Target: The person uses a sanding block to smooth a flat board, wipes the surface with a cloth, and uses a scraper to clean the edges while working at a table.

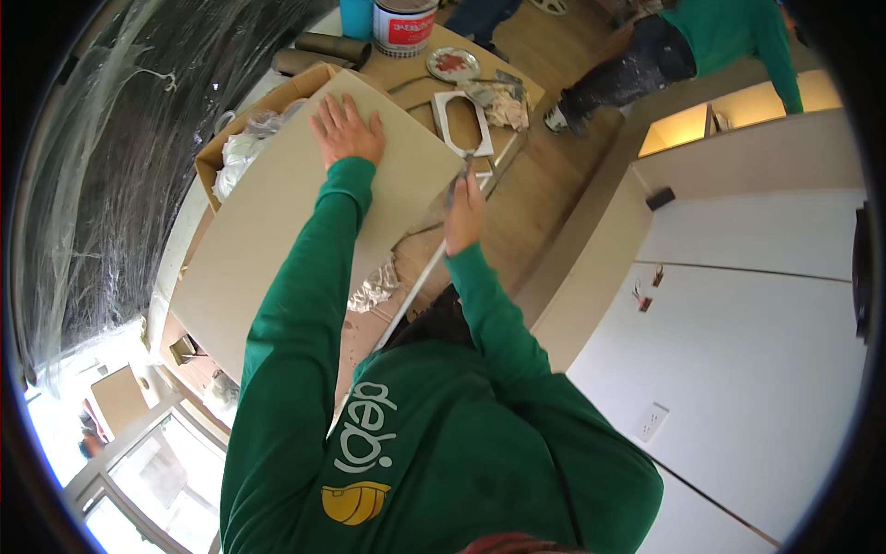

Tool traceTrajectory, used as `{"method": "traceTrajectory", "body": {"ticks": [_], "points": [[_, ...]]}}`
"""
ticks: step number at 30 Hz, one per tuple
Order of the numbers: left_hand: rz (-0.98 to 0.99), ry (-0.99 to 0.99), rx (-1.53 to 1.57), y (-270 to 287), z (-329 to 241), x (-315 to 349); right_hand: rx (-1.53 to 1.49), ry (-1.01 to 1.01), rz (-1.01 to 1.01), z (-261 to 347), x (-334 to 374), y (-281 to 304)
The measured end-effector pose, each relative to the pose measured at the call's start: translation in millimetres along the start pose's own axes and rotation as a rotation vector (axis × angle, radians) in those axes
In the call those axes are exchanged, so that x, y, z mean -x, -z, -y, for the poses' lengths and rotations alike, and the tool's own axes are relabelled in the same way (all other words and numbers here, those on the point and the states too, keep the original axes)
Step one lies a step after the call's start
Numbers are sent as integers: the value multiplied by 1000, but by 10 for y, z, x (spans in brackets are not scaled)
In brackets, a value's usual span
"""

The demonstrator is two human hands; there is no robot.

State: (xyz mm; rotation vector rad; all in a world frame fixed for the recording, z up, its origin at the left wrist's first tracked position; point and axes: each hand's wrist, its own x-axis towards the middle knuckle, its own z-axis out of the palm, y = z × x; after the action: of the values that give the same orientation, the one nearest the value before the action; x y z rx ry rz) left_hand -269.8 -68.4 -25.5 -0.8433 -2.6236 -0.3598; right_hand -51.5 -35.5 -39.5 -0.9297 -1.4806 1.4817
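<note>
My left hand (349,136) lies flat with fingers spread on a large beige panel (277,217), near its far end. The panel rests on a cluttered worktable. My right hand (464,217) is closed around a slim grey tool (458,183) beside the panel's right corner; its exact kind is hard to make out. Just past that hand lies a white rectangular frame (464,125) with a rounded opening. A crumpled pale cloth (374,286) sits by the panel's near right edge.
A cardboard box (214,157) with plastic bags stands left of the panel. Beyond are a paint can (404,32), a metal lid (453,64) with reddish residue, and crumpled paper (503,103). A co-worker in green (729,37) is at a lit shelf niche (678,131). Plastic sheeting (92,166) hangs left.
</note>
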Motion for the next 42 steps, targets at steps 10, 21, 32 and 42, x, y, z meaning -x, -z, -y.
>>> {"method": "traceTrajectory", "body": {"ticks": [10,21,32,42], "points": [[31,-12,58,-27,-30,37,-62,-495,33,-469,-310,634],[18,-255,496,178,-160,263,-499,-374,-223,-1006,194,3642],[393,-527,112,896,-1317,552,-478,-437,-285,-1213,-682,5796],[528,-324,16,748,-1496,509,-426,-403,-227,-1178,-1372,6382]]}}
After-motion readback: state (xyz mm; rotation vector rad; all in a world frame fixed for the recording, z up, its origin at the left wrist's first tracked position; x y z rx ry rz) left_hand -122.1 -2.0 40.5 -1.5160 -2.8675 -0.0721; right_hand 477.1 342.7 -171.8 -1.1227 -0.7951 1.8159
